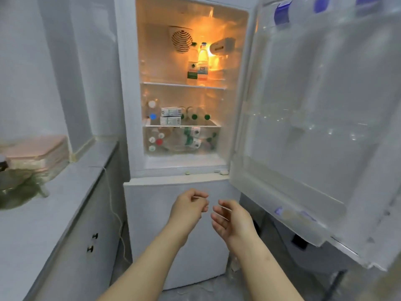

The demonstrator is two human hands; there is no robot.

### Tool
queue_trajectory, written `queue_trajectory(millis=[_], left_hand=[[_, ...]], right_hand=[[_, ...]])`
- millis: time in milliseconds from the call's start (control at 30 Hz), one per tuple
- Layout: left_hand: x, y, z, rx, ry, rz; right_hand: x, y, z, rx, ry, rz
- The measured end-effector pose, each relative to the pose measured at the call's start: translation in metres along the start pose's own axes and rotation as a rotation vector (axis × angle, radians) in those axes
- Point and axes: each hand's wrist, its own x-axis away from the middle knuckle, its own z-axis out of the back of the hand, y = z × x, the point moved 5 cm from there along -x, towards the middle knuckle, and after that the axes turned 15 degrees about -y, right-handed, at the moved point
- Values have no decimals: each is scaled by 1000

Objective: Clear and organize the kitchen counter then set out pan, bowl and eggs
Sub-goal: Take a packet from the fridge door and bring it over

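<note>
Two empty hands hover before an open fridge [128,105]: the left hand [188,205] loosely curled, the right hand [232,220] slack-fingered with its palm turned inward, neither grasping anything. Just beyond them is the closed freezer door [152,224]; the counter [43,213] runs along the left. No eggs can be made out. Pale round shapes blur in the door rack [293,215], nearer the right hand. Cartons [171,116] and bottles [202,61] sit on lit shelves [182,84] above and ahead.

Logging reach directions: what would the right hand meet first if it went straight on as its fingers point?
Probably the left hand, just ahead of the right hand; missing that, the closed lower fridge door. Depth is unclear.
</note>
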Motion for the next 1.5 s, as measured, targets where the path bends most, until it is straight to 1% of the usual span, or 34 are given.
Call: queue_trajectory(millis=[100,233,333,400,500,567,600,667,733,767,833,900,967,1033,1067,1133,1233,1267,1367,1500], left_hand=[[-46,13,-16,-36,-116,-28],[-96,38,-61,-96,-313,-118],[-120,59,-100,-130,-450,-197],[-137,66,-122,-173,-499,-228],[-166,71,-157,-252,-537,-272],[-181,72,-179,-381,-572,-313],[-189,69,-193,-496,-613,-319],[-201,59,-222,-778,-781,-276],[-207,44,-237,-1066,-931,-167],[-210,37,-242,-1185,-970,-117],[-216,29,-250,-1306,-1005,-29],[-223,21,-256,-1320,-1061,103],[-232,10,-261,-1330,-1132,244],[-240,0,-265,-1406,-1205,323],[-244,-6,-269,-1464,-1234,334],[-250,-14,-276,-1588,-1239,307],[-257,-20,-284,-1767,-1166,176],[-257,-21,-286,-1803,-1167,147],[-255,-20,-289,-1797,-1168,99],[-254,-16,-290,-1737,-1103,41]], right_hand=[[-21,-27,20,-3,116,54],[-31,-72,70,-77,312,200],[-28,-107,110,-46,448,313],[-24,-130,127,-3,508,387],[-22,-161,150,159,579,491],[-23,-176,161,434,667,514],[-25,-182,170,622,712,493],[-33,-185,190,972,755,336],[-47,-175,207,1238,706,101],[-54,-168,214,1350,664,-9],[-65,-157,220,1496,558,-166],[-74,-152,223,1534,456,-253],[-80,-150,228,1572,396,-336],[-84,-146,232,1600,343,-417],[-86,-143,234,1601,317,-456],[-91,-139,237,1604,257,-518],[-96,-137,238,1599,209,-561],[-97,-137,240,1597,204,-563],[-99,-136,243,1588,192,-599],[-100,-136,245,1589,176,-611]])
